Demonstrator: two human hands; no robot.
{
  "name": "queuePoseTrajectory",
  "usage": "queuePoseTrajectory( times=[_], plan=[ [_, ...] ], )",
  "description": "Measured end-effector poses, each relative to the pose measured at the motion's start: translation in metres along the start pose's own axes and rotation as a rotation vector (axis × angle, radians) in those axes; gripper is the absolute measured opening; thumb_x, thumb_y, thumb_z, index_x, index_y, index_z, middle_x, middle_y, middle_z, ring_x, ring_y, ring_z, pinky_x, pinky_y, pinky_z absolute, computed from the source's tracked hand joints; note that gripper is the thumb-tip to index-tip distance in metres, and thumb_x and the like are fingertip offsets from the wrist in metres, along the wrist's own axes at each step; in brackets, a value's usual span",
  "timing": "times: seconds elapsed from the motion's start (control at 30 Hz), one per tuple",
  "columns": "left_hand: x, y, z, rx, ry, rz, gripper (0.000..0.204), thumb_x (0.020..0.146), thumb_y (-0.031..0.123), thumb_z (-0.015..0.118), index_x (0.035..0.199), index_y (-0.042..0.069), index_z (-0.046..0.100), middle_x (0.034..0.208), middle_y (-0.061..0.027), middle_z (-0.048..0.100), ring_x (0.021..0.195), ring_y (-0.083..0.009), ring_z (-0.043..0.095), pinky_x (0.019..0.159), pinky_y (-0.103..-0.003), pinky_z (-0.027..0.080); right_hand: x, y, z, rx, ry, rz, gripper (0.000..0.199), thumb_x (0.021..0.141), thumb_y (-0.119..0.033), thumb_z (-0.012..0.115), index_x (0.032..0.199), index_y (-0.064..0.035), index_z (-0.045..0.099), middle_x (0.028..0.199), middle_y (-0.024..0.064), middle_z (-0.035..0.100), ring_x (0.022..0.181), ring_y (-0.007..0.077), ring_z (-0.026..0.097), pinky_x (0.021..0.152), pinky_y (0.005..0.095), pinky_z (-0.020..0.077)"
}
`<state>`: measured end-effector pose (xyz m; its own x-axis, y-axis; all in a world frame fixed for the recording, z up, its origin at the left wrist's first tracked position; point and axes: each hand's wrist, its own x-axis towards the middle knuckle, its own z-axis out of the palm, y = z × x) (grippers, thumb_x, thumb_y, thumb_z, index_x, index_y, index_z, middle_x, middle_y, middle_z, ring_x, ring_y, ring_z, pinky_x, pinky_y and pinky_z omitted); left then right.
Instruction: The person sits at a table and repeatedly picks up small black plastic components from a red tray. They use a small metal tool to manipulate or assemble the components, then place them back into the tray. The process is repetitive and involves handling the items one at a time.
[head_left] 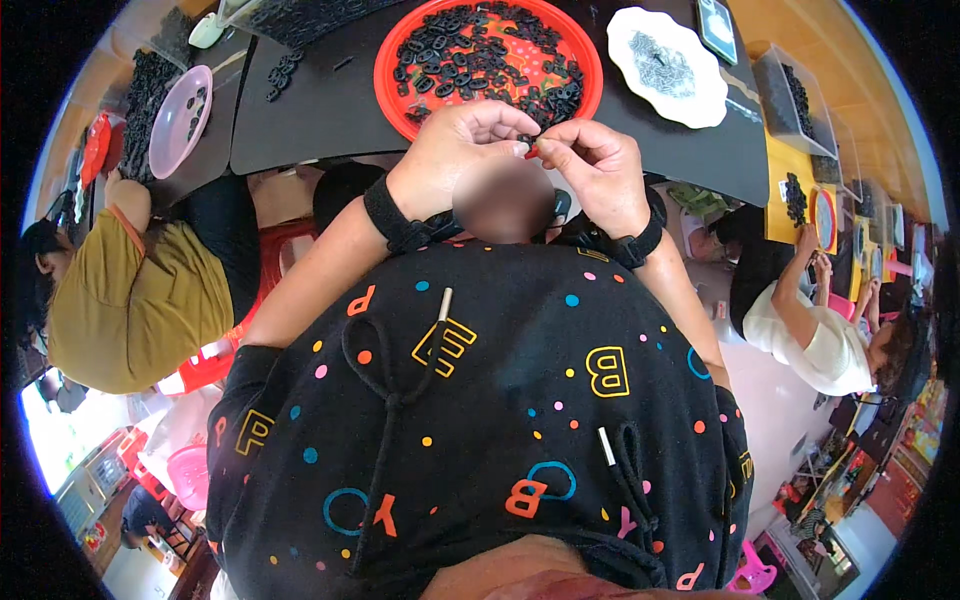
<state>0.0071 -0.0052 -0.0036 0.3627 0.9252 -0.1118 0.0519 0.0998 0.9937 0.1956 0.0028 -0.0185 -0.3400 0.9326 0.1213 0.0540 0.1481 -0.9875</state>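
My left hand (440, 155) and my right hand (600, 175) meet at the near edge of a round red tray (388, 75). Between the left fingertips is a small black part (526, 139), mostly covered by the fingers. The right thumb and forefinger pinch a small red piece (532, 152) against it; its kind is too small to make out. Many black oval plastic parts (450, 70) with holes lie heaped and scattered in the tray. Right of it, a white scalloped plate (622, 45) holds a pile of thin, silvery pieces (662, 70).
Black parts (283, 75) lie on the dark table (310, 110) left of the tray. A pink oval tray (165, 140) sits farther left, beside a person in a mustard top (140, 290). At right are a clear bin (785, 95) and a person in white (810, 335).
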Motion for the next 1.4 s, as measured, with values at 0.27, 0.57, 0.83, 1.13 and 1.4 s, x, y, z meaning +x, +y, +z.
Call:
queuePoseTrajectory(
  times=[0.27,0.57,0.83,1.13,1.4],
  plan=[
    [0.001,-0.003,0.000,-0.009,-0.026,0.013,0.018,0.086,0.001,0.056,0.103,0.001,0.060,0.088,0.0009,0.062,0.079,-0.0057,0.056,0.073,-0.022,0.047,0.000,-0.002,0.001,-0.046,-0.026,0.009,0.005,0.084,-0.004,0.062,0.084,0.0002,0.064,0.074,0.0008,0.062,0.068,0.0052,0.055,0.061,0.0204,0.0455],
    [-0.001,-0.004,0.002,-0.010,-0.014,0.001,0.018,0.086,-0.001,0.055,0.104,0.001,0.059,0.088,0.0001,0.062,0.079,-0.0058,0.057,0.073,-0.021,0.048,-0.002,0.001,0.003,-0.043,-0.027,0.008,0.005,0.082,-0.005,0.064,0.079,-0.0007,0.064,0.070,-0.0017,0.062,0.063,0.0029,0.053,0.055,0.0198,0.0435],
    [0.000,-0.005,0.000,-0.023,-0.028,0.011,0.022,0.087,0.003,0.055,0.109,0.001,0.057,0.090,-0.0012,0.062,0.082,-0.0069,0.059,0.075,-0.022,0.048,-0.003,0.001,0.004,0.008,-0.021,0.015,0.005,0.083,-0.005,0.063,0.080,-0.0008,0.063,0.070,-0.0016,0.061,0.065,0.0027,0.052,0.056,0.0194,0.0430],
    [-0.001,0.005,-0.005,-0.114,0.032,-0.102,0.025,0.094,0.023,0.049,0.104,0.002,0.058,0.077,0.0006,0.060,0.066,-0.0048,0.055,0.058,-0.018,0.045,-0.001,0.001,0.000,-0.051,0.089,-0.066,0.005,0.082,-0.005,0.063,0.083,-0.0004,0.064,0.071,0.0007,0.062,0.065,0.0049,0.054,0.058,0.0208,0.0445],
    [-0.001,0.013,-0.004,-0.216,-0.043,-0.345,0.033,0.096,0.035,0.045,0.089,0.005,0.057,0.066,0.0013,0.057,0.050,-0.0029,0.049,0.040,-0.015,0.036,-0.001,-0.001,0.000,-0.176,0.082,-0.153,0.004,0.080,-0.004,0.064,0.083,-0.0006,0.064,0.072,0.0046,0.062,0.065,0.0089,0.057,0.058,0.0229,0.0453]
  ],
)
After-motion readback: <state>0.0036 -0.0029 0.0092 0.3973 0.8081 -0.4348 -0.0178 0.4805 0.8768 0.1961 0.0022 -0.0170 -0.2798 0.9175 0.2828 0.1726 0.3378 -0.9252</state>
